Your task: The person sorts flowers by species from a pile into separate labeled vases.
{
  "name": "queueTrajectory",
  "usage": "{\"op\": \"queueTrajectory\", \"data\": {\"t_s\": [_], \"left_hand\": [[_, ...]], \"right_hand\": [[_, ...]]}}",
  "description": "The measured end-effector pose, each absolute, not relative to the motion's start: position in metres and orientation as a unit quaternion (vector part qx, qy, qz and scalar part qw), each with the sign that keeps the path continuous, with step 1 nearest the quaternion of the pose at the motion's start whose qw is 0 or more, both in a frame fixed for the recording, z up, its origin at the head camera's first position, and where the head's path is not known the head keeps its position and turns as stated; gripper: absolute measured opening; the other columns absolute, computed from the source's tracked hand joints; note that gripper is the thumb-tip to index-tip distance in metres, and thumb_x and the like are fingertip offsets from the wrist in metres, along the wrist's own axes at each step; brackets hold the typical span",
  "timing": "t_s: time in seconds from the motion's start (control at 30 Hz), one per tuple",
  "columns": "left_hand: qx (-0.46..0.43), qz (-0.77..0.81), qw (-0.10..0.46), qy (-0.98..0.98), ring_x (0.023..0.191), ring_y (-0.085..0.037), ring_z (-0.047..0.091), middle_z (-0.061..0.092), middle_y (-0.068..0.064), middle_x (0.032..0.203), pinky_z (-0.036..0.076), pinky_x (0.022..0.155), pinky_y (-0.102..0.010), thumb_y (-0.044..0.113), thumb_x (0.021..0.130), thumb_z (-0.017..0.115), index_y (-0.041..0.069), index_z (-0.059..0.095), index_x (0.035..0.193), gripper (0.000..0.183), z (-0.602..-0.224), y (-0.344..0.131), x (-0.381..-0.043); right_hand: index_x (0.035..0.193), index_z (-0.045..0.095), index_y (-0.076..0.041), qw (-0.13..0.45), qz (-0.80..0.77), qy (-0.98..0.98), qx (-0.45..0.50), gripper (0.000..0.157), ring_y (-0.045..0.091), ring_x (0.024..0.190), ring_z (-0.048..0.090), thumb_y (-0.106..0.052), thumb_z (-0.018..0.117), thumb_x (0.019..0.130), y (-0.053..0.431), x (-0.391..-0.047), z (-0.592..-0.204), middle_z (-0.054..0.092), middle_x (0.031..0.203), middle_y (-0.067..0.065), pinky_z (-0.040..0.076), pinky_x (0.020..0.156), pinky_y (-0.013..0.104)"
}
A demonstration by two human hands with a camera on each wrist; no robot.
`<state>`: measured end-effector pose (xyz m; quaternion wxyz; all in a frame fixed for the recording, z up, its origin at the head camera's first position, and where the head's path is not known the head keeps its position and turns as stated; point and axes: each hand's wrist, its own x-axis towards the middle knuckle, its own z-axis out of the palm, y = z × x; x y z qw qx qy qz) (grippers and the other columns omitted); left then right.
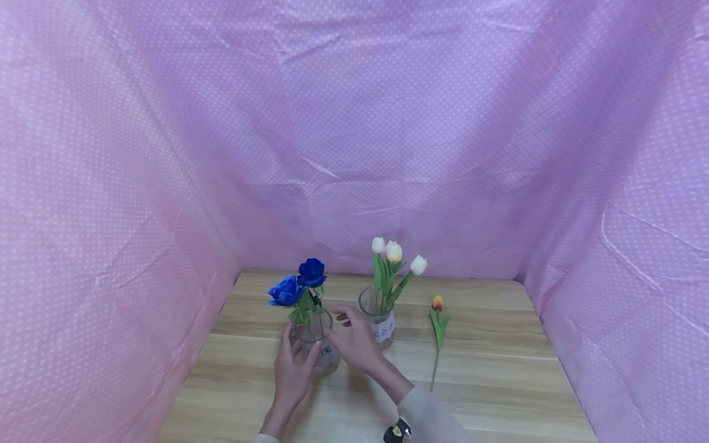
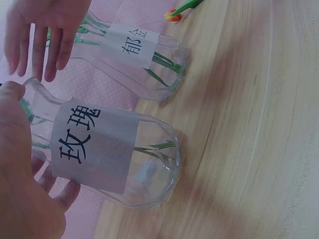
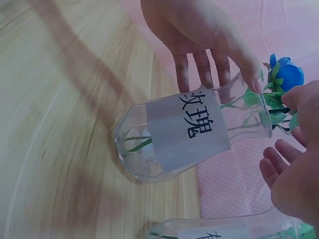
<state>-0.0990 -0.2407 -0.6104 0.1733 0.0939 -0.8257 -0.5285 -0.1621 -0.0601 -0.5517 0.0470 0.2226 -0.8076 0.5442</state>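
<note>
A clear glass vase (image 3: 189, 132) with a white paper label stands on the wooden table, holding two blue roses (image 1: 312, 272). Their stems reach down into the glass. My left hand (image 1: 292, 372) grips this vase near its neck, thumb on the near side and fingers behind. On the other side, my right hand (image 1: 357, 346) is beside the rim, its fingers loosely extended and holding nothing. To the right, a second labelled glass vase (image 2: 134, 55) contains several white tulips (image 1: 394, 252).
A single orange-yellow tulip (image 1: 439, 329) lies on the table (image 1: 498, 369) at the right, stem toward the front. Pink dotted cloth (image 1: 354, 123) encloses the back and both sides. A black device (image 1: 397, 431) is strapped at the right wrist.
</note>
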Motion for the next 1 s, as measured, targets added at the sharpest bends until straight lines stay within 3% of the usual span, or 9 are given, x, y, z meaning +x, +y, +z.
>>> {"op": "queueTrajectory", "data": {"t_s": [0.2,0.47,0.73,1.0], "left_hand": [[0.09,-0.528,0.176,-0.826,0.153,-0.053,0.058,0.052,-0.028,0.17,0.056,0.123,-0.066,0.035,0.106,0.081,0.012,0.03,0.177,0.09,-0.609,-0.242,-0.099],[0.09,-0.531,0.171,-0.825,0.155,-0.053,0.056,0.051,-0.027,0.171,0.055,0.123,-0.066,0.034,0.107,0.081,0.011,0.03,0.177,0.09,-0.609,-0.241,-0.099],[0.086,-0.532,0.18,-0.823,0.152,-0.054,0.058,0.054,-0.027,0.168,0.056,0.122,-0.066,0.031,0.105,0.083,0.011,0.032,0.176,0.09,-0.61,-0.241,-0.099],[0.091,-0.534,0.179,-0.822,0.152,-0.055,0.057,0.053,-0.028,0.169,0.055,0.123,-0.066,0.034,0.106,0.082,0.009,0.032,0.176,0.09,-0.611,-0.241,-0.099]], "right_hand": [[0.146,0.067,-0.004,0.045,0.546,-0.804,0.232,0.051,0.035,0.126,0.075,-0.021,0.085,0.101,-0.048,-0.155,-0.547,0.075,0.144,0.014,0.066,0.107,0.054],[0.152,0.064,-0.014,0.016,0.549,-0.805,0.227,0.053,0.033,0.141,0.068,-0.033,0.081,0.105,-0.026,-0.141,-0.539,0.071,0.154,0.01,0.06,0.12,0.052],[0.155,0.063,-0.019,0.033,0.537,-0.814,0.216,0.055,0.034,0.138,0.068,-0.031,0.081,0.104,0.002,-0.132,-0.538,0.068,0.158,0.006,0.059,0.117,0.063],[0.156,0.063,-0.016,0.045,0.534,-0.823,0.187,0.059,0.039,0.13,0.07,-0.03,0.083,0.102,0.021,-0.13,-0.541,0.071,0.152,0.006,0.06,0.108,0.043]]}}
